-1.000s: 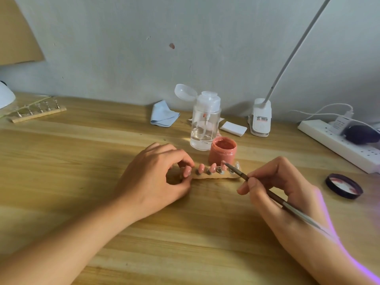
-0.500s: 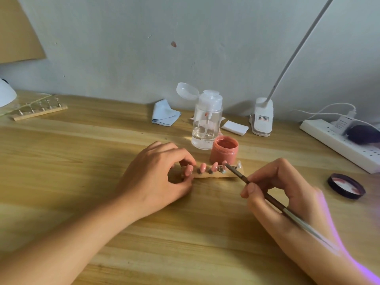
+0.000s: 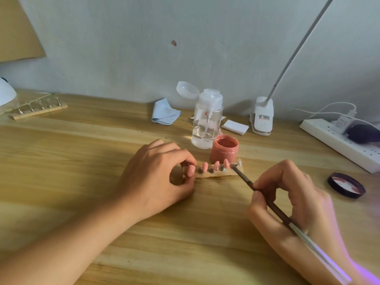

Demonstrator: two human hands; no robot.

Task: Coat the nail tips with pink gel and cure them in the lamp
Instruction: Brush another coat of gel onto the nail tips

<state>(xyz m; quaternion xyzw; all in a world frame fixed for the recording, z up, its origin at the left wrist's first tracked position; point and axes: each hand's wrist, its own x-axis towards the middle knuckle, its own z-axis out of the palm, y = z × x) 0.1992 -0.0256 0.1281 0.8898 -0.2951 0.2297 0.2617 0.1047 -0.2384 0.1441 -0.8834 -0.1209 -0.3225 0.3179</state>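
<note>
Pink nail tips [image 3: 216, 165] are sitting on a wooden strip [image 3: 218, 175]; left hand [image 3: 156, 177] is pinching its end to steady it, right hand [image 3: 294, 202] is gripping the brush [image 3: 244, 177] at the uncoated tip [image 3: 239, 162].

- You have two hands in view: left hand [image 3: 156, 177] at nine o'clock, right hand [image 3: 296, 198] at four.
- Two wooden holders: near holder [image 3: 218, 175] at centre, far holder [image 3: 39, 112] at ten o'clock.
- Five nail tips [image 3: 216, 165] on the near one: four pink, one clear.
- One brush [image 3: 245, 178], one gel jar [image 3: 224, 150], one jar lid [image 3: 346, 185] at three o'clock.
- One pump bottle [image 3: 206, 120] at twelve.
</note>
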